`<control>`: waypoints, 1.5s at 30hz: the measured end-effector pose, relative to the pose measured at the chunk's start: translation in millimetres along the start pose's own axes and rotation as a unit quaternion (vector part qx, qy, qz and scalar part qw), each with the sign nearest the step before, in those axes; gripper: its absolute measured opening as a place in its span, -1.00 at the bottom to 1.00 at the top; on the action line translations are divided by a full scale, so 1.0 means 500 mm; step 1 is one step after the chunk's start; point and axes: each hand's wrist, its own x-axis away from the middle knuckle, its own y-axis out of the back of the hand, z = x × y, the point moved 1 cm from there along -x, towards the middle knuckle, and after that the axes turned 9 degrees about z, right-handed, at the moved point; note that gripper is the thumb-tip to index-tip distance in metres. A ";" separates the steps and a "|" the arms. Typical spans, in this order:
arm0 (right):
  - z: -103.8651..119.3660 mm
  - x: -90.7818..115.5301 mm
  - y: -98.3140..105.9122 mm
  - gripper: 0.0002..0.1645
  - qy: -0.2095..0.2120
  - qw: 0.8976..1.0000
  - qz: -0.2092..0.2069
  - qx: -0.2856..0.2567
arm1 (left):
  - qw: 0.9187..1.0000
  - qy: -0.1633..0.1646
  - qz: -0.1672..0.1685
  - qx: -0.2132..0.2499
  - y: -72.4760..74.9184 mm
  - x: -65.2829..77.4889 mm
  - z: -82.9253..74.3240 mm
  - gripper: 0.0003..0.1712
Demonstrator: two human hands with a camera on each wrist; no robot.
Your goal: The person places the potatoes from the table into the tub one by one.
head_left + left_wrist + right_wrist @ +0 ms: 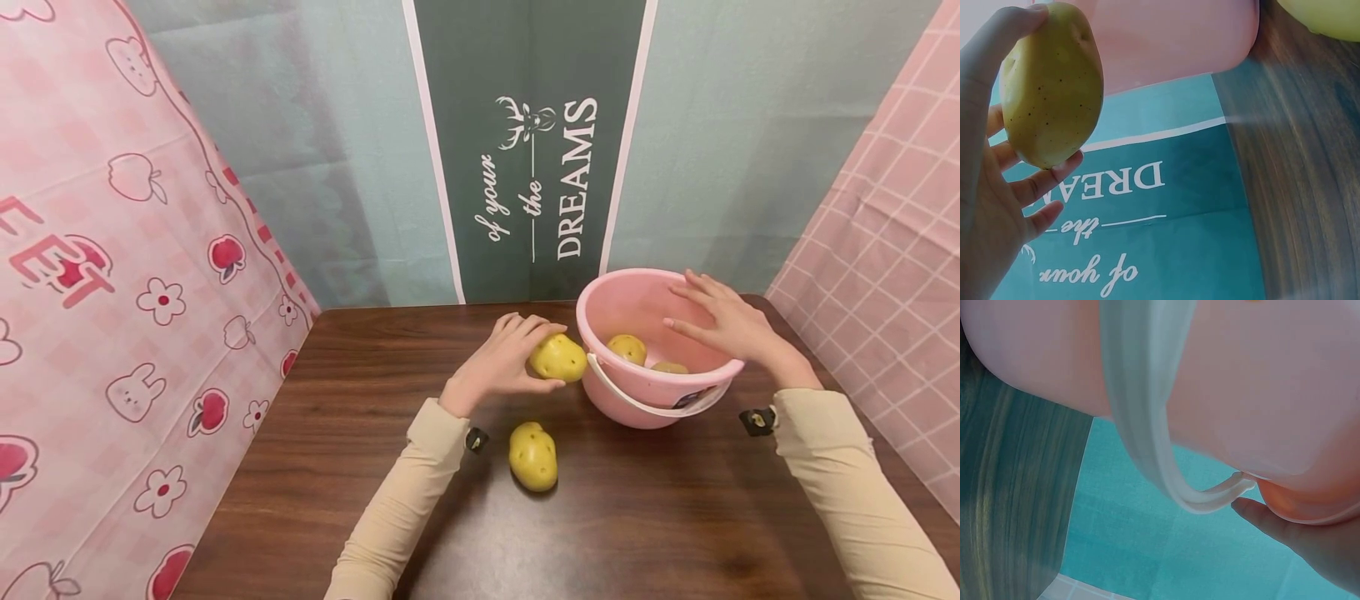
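Observation:
My left hand [504, 354] grips a yellow potato [558, 358] between thumb and fingers, just left of a pink bucket [652, 400]. In the left wrist view the held potato [1054, 87] has small dark specks, with the thumb on top and fingertips under its end. Over the bucket's right rim lies my right hand [723, 321], fingers spread and fairly straight. Inside the bucket, a potato [627, 348] and part of another potato [669, 367] show. One more potato [533, 457] lies on the table, below the left hand. The right wrist view catches a fingertip [1263, 519] near the bucket's handle joint.
A white handle [637, 404] hangs down the bucket's near side. The brown wooden table [337, 467] meets a green printed cloth [532, 50] at the back. Pink patterned cloths hang at left [150, 242] and right [900, 217].

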 end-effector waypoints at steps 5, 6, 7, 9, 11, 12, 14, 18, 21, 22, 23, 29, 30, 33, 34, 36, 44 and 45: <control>0.000 0.000 0.000 -0.18 0.000 1.000 0.000 0.001 | 1.000 0.001 -0.005 -0.001 0.005 0.000 0.003 -0.15; 0.000 -0.001 0.000 -0.18 0.000 1.000 0.000 0.001 | 1.000 0.001 -0.007 -0.001 0.006 0.000 0.003 -0.15; 0.000 -0.001 0.000 -0.18 0.001 1.000 0.000 0.002 | 1.000 0.001 -0.007 -0.002 0.008 0.000 0.004 -0.15; 0.000 -0.001 0.000 -0.18 0.001 1.000 0.000 0.003 | 1.000 0.001 -0.009 -0.004 0.011 0.000 0.004 -0.14; -0.001 -0.002 0.000 -0.18 0.002 1.000 0.000 0.002 | 1.000 0.001 -0.010 -0.004 0.013 -0.001 0.004 -0.14; 0.000 -0.002 -0.001 -0.18 0.002 1.000 0.001 0.001 | 1.000 0.001 -0.011 -0.004 0.014 -0.001 0.004 -0.14; -0.001 -0.002 -0.001 -0.18 0.001 1.000 0.001 0.000 | 1.000 -0.001 -0.014 -0.004 0.016 -0.001 0.004 -0.14; -0.001 0.001 -0.003 -0.18 0.000 1.000 0.003 -0.002 | 1.000 -0.006 -0.021 -0.004 0.018 0.000 0.003 -0.14; 0.000 0.002 -0.004 -0.17 -0.001 1.000 0.004 -0.002 | 1.000 -0.007 -0.024 -0.003 0.019 0.001 0.002 -0.14; 0.000 0.002 -0.004 -0.17 -0.001 1.000 0.003 -0.003 | 1.000 -0.007 -0.023 -0.004 0.020 0.001 0.002 -0.14; 0.001 0.002 -0.004 -0.17 -0.001 1.000 0.003 -0.004 | 1.000 -0.007 -0.023 -0.005 0.020 0.001 0.002 -0.14; 0.001 0.003 -0.003 -0.17 0.002 1.000 -0.003 -0.006 | 0.999 -0.008 -0.032 -0.006 0.026 0.000 0.005 -0.14; 0.001 0.003 -0.003 -0.17 0.003 1.000 -0.004 -0.006 | 0.999 -0.009 -0.034 -0.005 0.027 0.000 0.006 -0.14; 0.000 0.002 -0.003 -0.18 0.006 1.000 -0.006 -0.007 | 0.999 -0.010 -0.034 -0.004 0.030 0.001 0.006 -0.15; 0.000 0.001 -0.004 -0.18 0.007 1.000 -0.006 -0.007 | 0.999 -0.010 -0.033 -0.003 0.031 0.001 0.006 -0.15; 0.000 0.001 -0.004 -0.18 0.007 1.000 -0.007 -0.007 | 0.999 -0.010 -0.032 -0.003 0.033 0.001 0.006 -0.15; 0.001 0.002 -0.004 -0.17 0.005 1.000 -0.005 -0.010 | 0.999 -0.014 -0.040 -0.005 0.044 -0.001 0.007 -0.15; 0.001 0.002 -0.004 -0.17 0.005 1.000 -0.004 -0.010 | 0.999 -0.014 -0.041 -0.005 0.045 -0.001 0.007 -0.15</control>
